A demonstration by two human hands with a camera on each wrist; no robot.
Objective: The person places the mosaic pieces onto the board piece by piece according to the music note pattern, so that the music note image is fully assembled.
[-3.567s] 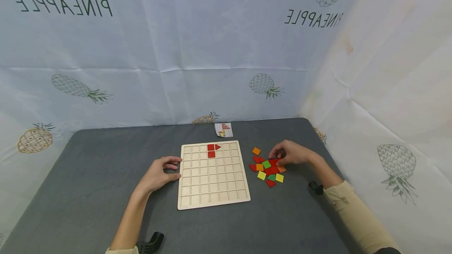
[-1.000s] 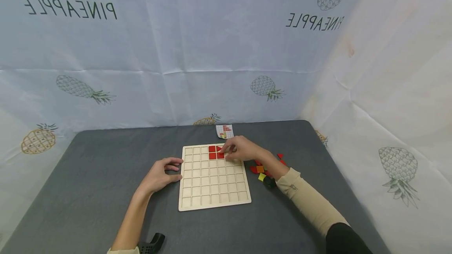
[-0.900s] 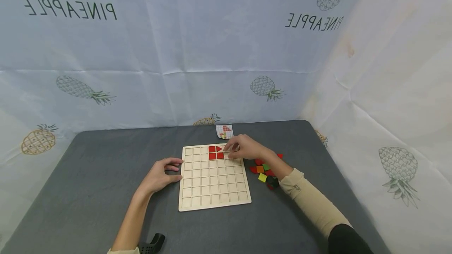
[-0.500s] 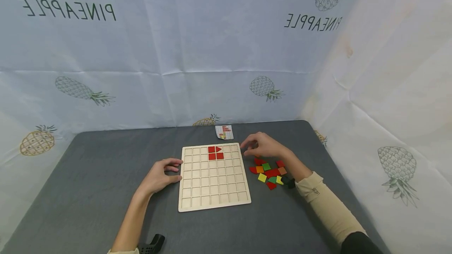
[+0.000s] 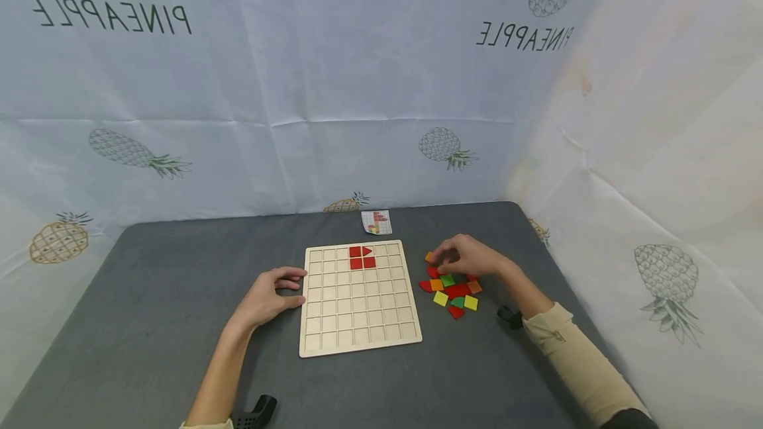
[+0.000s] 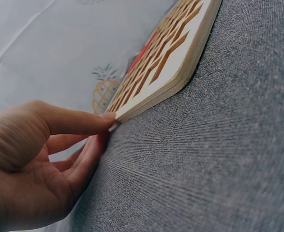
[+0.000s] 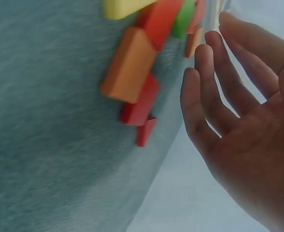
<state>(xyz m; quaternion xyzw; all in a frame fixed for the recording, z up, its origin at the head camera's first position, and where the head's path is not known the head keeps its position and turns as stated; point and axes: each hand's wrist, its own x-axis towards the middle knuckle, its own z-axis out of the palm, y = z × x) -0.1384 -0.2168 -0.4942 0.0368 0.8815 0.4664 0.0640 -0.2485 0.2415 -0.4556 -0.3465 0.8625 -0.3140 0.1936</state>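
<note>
Four red pieces, three red squares (image 5: 356, 263) and a red triangle (image 5: 366, 251), are seated in the far rows of a pale wooden grid board (image 5: 357, 310) that is laid on a dark grey table (image 5: 167, 323). The board's left edge is touched by the thumb and fingertips of the left hand (image 5: 268, 293), set well apart along it; the last fingers are partly hidden beneath the hand. In the left wrist view the board's far and right parts are cut off, and only a red sliver is seen.

To the right, the far side of a pile of loose pieces is partly covered by the right hand (image 5: 467, 255), whose fingers are slightly bent, a narrow gap being left between thumb and forefinger. Whether a piece is touched cannot be told. An orange square (image 5: 428, 256) is half hidden by the fingertips; yellow squares (image 5: 440, 298), green pieces (image 5: 447, 280) and a red parallelogram (image 5: 457, 290) are clearer. Beyond the board, a printed card (image 5: 377, 222) is laid, its pattern too small to be read fully.
</note>
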